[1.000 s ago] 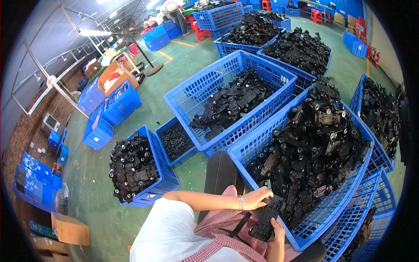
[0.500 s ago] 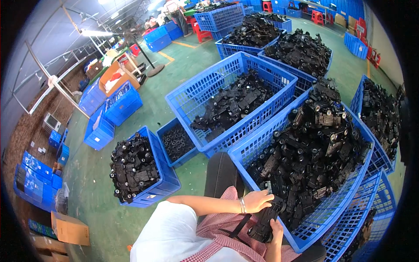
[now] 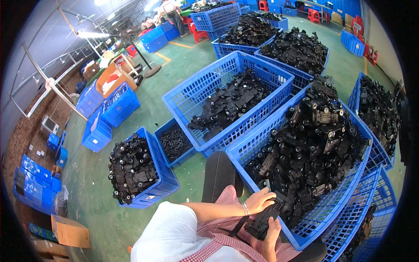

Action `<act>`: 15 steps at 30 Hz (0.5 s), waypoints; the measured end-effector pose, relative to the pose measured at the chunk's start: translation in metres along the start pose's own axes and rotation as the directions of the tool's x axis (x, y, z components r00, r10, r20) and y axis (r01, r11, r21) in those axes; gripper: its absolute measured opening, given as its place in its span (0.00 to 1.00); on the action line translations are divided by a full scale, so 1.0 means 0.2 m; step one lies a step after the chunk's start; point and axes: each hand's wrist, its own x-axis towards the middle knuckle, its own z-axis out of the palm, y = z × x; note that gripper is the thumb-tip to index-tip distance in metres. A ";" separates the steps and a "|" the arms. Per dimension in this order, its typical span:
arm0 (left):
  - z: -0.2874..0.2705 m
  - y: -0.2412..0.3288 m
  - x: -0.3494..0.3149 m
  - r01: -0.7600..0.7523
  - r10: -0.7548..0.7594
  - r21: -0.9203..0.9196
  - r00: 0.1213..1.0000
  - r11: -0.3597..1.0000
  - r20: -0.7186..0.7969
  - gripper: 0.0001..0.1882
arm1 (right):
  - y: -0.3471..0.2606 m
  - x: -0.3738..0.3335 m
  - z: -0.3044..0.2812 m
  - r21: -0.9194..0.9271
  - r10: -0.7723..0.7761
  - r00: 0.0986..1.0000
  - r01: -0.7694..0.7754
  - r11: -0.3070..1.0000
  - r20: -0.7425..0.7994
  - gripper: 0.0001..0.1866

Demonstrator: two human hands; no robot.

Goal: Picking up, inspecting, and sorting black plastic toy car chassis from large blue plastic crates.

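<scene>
Over my lap, beside the near left corner of a large blue crate [image 3: 251,180], I hold a black toy car chassis [image 3: 258,223]. My right hand [image 3: 271,233] grips its near side, thumb on top. My left hand [image 3: 257,201], with a bracelet at the wrist, is closed on its far end; the fingertips are partly hidden, and dark parts there blend together. Piled inside the crate are many black toy car chassis [image 3: 301,170] with small silver-centred wheels.
Ahead stands another blue crate [image 3: 174,102], part filled with chassis. A small bin [image 3: 168,163] of dark rings and a blue bin [image 3: 168,183] heaped with chassis stand to the left. More loaded crates [image 3: 297,48] are behind; stacked crates [image 3: 355,218] flank the right.
My left hand has moved slightly down and right along the chassis. The chassis has shifted slightly, and my right hand stays on it. The whole view has shifted a little.
</scene>
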 end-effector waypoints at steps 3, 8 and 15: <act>-0.03 0.03 0.03 0.221 -0.219 -0.476 0.974 0.851 0.061 0.17 | 0.07 0.04 0.00 -0.050 -0.168 0.985 0.167 0.985 -0.020 0.12; -0.05 -0.11 0.05 0.640 -0.402 -0.545 0.767 0.541 0.501 0.24 | 0.04 0.03 -0.03 -0.212 -0.191 0.980 0.197 0.957 0.049 0.11; -0.07 -0.03 0.05 0.629 -0.512 -0.471 0.777 0.618 0.367 0.20 | 0.01 0.04 -0.01 -0.619 -0.211 0.975 0.210 0.757 0.073 0.10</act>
